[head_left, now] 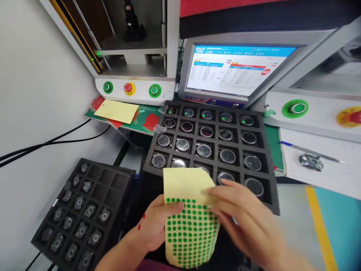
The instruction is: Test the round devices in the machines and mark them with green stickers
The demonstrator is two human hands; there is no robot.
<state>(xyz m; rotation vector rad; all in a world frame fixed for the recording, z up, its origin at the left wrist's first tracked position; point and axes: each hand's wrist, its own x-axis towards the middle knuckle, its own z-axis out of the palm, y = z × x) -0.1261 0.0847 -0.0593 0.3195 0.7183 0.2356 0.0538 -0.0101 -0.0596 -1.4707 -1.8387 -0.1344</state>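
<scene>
My left hand (158, 222) grips a pale yellow sheet of round green stickers (184, 184) by its left edge, thumb on the front. The sheet's upper part is bare backing, with rows of green dots below. My right hand (242, 214), slightly blurred, is at the sheet's right edge with its fingertips pinched near the sticker rows; whether a sticker is between them is hidden. Just behind the sheet lies a black foam tray (272, 188) holding round watch-like units in its cells. Green dots show on units in its back row, such as one watch unit (226, 117).
A second foam tray (113, 210) with watch parts sits at the left. Behind are a monitor (220, 71) showing a red NG mark and machine panels with a red stop button (128, 88). A pen (313, 151) and a loose round part (311, 162) lie at the right.
</scene>
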